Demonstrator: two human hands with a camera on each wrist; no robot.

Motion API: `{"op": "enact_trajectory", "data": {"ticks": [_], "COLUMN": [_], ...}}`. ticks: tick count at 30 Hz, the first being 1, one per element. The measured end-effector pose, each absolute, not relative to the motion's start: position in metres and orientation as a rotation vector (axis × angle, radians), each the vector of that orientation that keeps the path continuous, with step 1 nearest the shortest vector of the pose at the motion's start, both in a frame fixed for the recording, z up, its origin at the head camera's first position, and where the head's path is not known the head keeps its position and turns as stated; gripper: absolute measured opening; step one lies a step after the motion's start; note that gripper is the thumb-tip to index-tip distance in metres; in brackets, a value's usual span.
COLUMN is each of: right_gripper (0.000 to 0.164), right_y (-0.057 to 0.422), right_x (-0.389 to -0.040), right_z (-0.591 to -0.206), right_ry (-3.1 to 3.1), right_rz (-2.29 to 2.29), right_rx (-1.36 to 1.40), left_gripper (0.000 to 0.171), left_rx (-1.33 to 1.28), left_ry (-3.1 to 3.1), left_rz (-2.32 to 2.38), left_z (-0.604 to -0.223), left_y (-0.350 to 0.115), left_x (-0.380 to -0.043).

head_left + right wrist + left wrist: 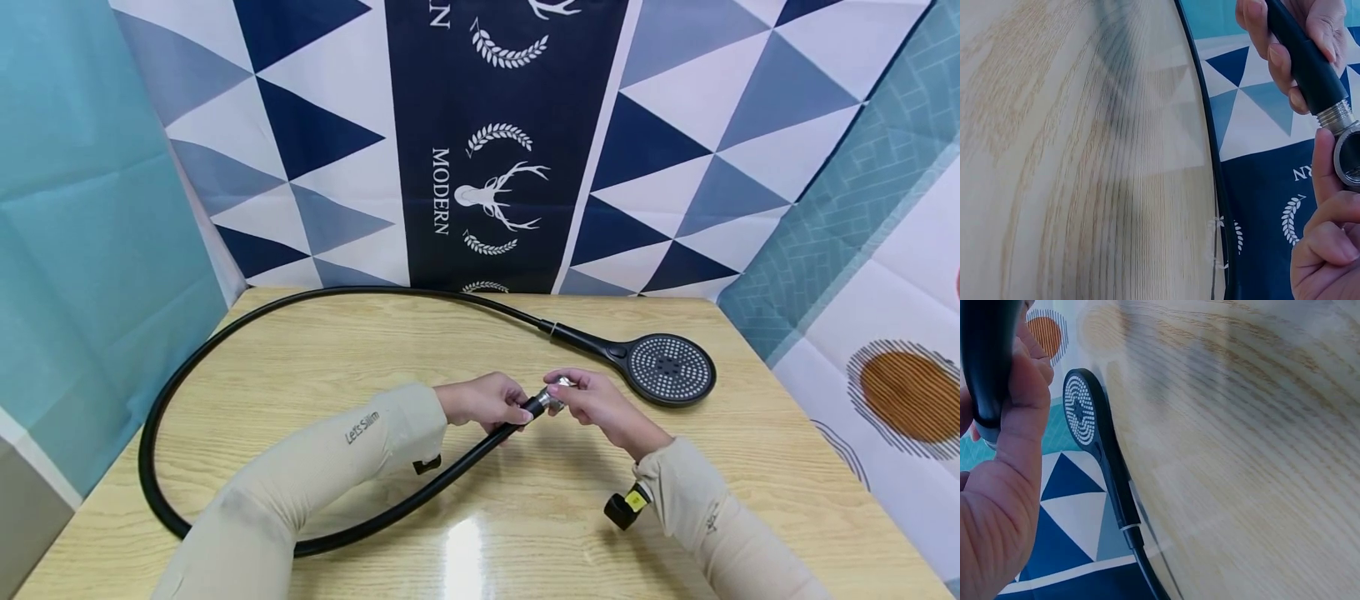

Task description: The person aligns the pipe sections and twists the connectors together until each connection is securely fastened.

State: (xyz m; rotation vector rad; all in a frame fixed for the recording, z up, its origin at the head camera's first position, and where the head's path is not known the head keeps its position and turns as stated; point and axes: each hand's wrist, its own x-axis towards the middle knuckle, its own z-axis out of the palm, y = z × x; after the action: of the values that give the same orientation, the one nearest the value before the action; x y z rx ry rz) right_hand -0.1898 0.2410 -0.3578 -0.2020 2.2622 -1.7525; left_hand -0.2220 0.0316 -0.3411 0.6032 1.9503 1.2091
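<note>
My left hand (489, 402) grips the end of a black shower hose (450, 472), thumb along its black end sleeve (1316, 75). Bare silver threads (1335, 117) show just beyond that sleeve in the right wrist view. A silver ring-shaped metal fitting (556, 395) sits against the threads, and my right hand (597, 403) holds it between thumb and fingers. Both hands are close together over the middle of the table. At the hose's other end, the black handheld shower head (670, 368) lies with its spray face up, right of and beyond my right hand.
The hose loops widely across the left side of the wooden table (300, 383) and along its back edge. A patterned cloth (330, 150) hangs behind the table. Teal cloth (97, 233) hangs on the left, and more printed cloth (825, 358) stands at the right.
</note>
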Motion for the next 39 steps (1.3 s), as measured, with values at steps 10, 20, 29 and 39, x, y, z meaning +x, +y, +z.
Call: {"op": "enact_trajectory", "data": {"ticks": [10,20,29,39], "right_gripper": [0.033,0.042,0.042,0.040], "right_y": [0.240,0.241,0.240,0.244], "right_x": [-0.190,-0.191,-0.192,-0.191], "right_z": [-0.359,-0.361,-0.364,-0.367], "right_ry": [2.231,2.235,2.232,2.252], "right_rz": [-1.773,-1.746,-1.743,-1.722], "right_rx": [-0.229,-0.226,-0.238,-0.243], "left_gripper": [0.017,0.028,0.023,0.017], "left_rx": [0.594,0.596,0.589,0.621], "left_ry": [1.908,1.894,1.930,1.917], "left_rz": [1.180,1.188,1.253,1.262], "left_z": [-0.340,-0.345,-0.354,-0.356], "left_y": [0.031,0.030,0.031,0.032], "left_x": [-0.222,-0.224,-0.221,-0.220]}}
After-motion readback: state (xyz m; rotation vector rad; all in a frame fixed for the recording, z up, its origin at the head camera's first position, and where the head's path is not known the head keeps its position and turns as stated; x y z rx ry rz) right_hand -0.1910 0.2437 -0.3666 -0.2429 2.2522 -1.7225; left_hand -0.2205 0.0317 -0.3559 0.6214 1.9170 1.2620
